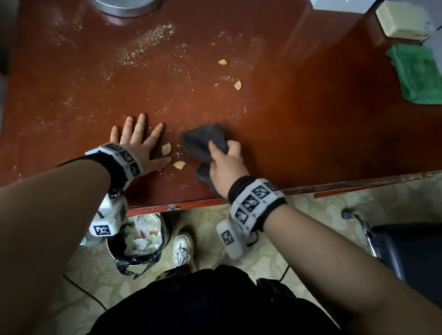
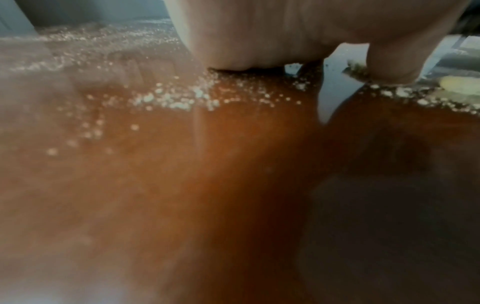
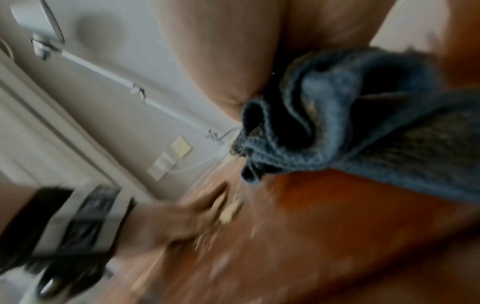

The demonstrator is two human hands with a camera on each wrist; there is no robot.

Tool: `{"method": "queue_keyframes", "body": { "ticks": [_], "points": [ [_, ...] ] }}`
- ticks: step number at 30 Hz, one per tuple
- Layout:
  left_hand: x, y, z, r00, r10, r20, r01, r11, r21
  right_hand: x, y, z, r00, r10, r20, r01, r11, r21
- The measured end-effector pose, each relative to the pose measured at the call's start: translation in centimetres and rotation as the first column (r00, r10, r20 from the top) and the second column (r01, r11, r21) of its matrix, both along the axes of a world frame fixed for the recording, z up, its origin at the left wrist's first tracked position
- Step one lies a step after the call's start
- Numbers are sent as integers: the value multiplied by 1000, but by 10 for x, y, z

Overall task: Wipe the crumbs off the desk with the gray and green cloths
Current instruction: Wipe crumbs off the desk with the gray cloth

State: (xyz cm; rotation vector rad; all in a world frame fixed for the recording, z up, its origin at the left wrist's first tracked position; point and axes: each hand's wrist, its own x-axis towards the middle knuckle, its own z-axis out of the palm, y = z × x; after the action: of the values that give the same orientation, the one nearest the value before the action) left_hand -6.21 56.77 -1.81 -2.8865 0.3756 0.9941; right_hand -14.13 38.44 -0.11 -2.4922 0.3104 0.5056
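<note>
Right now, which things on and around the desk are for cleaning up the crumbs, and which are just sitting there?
For the job:
gray cloth, gripped by the right hand
green cloth
crumbs
desk
left hand, flat on the desk

Just lying about:
round metal tin
cream box
trash bin
chair

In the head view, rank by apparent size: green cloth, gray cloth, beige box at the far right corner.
Largest to smallest as they look:
1. green cloth, cut off by the frame edge
2. gray cloth, partly hidden by the right hand
3. beige box, though farther off
</note>
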Motion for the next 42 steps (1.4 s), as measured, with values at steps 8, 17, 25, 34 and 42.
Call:
{"method": "queue_keyframes", "body": {
  "ticks": [8, 17, 25, 34, 42],
  "points": [
    [2, 17, -2, 999, -47, 8, 46, 999, 8, 38, -73, -4, 913, -404, 65, 403, 862, -307],
    [10, 28, 5, 999, 48, 13, -48, 999, -25, 12, 23, -12, 953, 286, -98, -299, 939, -171],
    [11, 30, -2, 999, 37, 34, -37, 999, -20, 49, -42, 3, 993, -19, 113, 47, 965, -257],
    [17, 29, -5, 999, 42, 21, -42, 999, -17, 81, -55, -12, 987, -157, -20, 139, 923, -359],
    [30, 21, -4, 996, 86, -9, -85, 996, 38, 60, -32, -1, 952, 305, 14, -305, 952, -19]
  ]
}}
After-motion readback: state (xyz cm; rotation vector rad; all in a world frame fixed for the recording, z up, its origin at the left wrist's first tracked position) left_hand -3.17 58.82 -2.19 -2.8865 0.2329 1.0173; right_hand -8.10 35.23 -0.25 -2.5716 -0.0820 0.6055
